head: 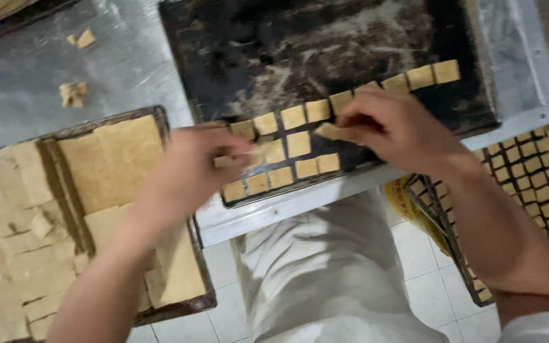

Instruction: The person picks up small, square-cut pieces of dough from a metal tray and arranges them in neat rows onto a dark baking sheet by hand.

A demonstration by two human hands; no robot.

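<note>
**Dark tray barely a quarter filled**

My right hand, mid-frame, pinches one dough square over the black baking tray. My left hand is blurred; it seems to close on a small piece, but I cannot tell for sure. About three short rows of squares sit along the tray's lower edge; the rest is bare. At lower left, the dough sheet is largely uncut. A filled tray waits at right.
</note>
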